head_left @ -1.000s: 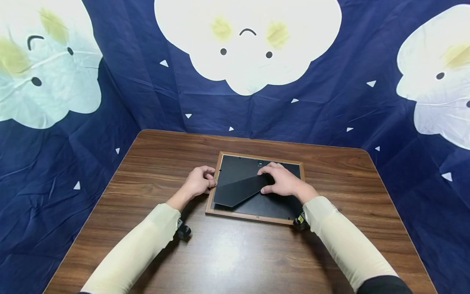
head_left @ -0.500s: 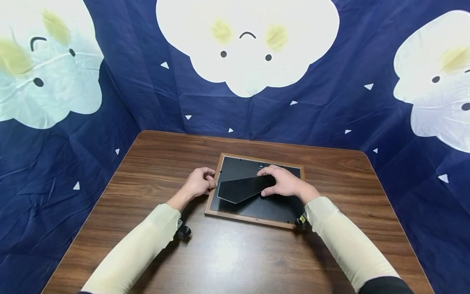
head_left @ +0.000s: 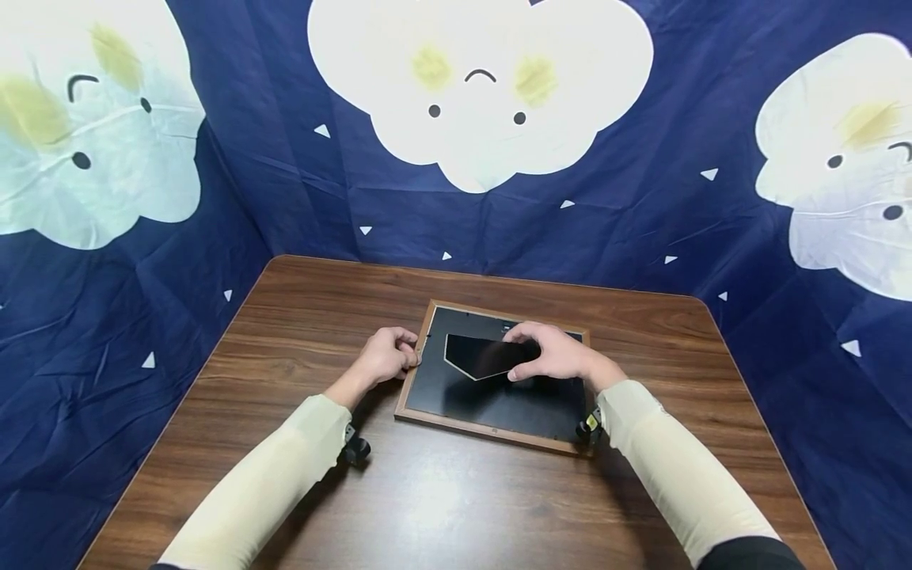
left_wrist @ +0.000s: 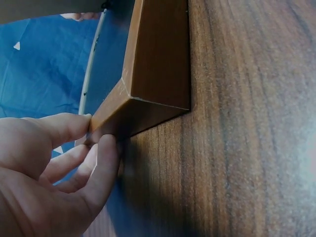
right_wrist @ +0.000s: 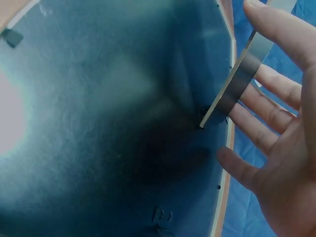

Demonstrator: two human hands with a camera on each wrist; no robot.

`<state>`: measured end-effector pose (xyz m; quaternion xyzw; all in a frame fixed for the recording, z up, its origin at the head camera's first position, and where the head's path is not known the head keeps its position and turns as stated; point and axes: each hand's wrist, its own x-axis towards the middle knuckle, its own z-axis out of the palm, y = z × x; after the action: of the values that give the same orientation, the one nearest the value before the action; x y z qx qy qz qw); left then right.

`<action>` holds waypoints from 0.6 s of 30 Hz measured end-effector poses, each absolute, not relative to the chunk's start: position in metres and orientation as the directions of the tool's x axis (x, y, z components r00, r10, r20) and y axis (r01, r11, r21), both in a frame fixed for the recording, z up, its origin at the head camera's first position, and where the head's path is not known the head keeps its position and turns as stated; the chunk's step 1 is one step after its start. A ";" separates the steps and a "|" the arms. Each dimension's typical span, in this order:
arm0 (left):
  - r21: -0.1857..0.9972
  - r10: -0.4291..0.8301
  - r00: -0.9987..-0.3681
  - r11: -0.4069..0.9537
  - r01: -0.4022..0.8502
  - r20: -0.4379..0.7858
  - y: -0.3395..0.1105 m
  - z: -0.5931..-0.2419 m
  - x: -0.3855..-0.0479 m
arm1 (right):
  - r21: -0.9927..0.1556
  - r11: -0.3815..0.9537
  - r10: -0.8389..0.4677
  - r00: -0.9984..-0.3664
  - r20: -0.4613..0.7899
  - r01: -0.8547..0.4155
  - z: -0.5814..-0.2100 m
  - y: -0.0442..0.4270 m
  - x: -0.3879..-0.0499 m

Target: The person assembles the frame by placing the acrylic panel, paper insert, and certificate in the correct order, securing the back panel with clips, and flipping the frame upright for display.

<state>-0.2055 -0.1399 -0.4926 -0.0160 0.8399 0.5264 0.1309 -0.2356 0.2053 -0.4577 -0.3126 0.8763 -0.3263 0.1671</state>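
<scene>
A wood-edged picture frame (head_left: 492, 432) lies face down, its black backing board (head_left: 456, 400) upward. Hinged to that back is a black easel stand (head_left: 466, 356), tilted up with its angled end free of the board. My right hand (head_left: 559, 354) holds the stand between thumb and fingers; in the right wrist view the stand (right_wrist: 237, 81) shows edge-on against the fingers. At the left side of the frame, my left hand (head_left: 385, 354) pinches the wooden rim. The left wrist view has thumb and fingertips on the rim near a corner of the frame (left_wrist: 160, 54).
The frame rests on a brown wood-grain table (head_left: 285, 340). Dark blue cloth (head_left: 271, 190) printed with white clouds hangs behind and at both sides. A small metal hanger piece (head_left: 507, 325) sits near the far edge of the backing.
The easel stand has swung up farther from the backing, its free end moving right in the head view. My right hand stays on it; my left hand keeps its place on the rim.
</scene>
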 end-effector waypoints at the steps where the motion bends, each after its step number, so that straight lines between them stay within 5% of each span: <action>1: 0.881 0.111 -0.965 0.443 -0.166 -0.238 -0.140 -0.493 -0.205 | -0.684 0.582 -0.661 -0.745 -0.083 -0.440 -0.459 0.205 -0.235; 18: 0.859 0.086 -0.972 0.489 -0.151 -0.219 -0.140 -0.491 -0.200 | -0.697 0.542 -0.642 -0.767 0.017 -0.470 -0.463 0.213 -0.227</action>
<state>-0.1997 -0.1396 -0.4914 -0.0190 0.8548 0.5053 0.1169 -0.2267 0.2127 -0.4627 -0.3195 0.8697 -0.3562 0.1209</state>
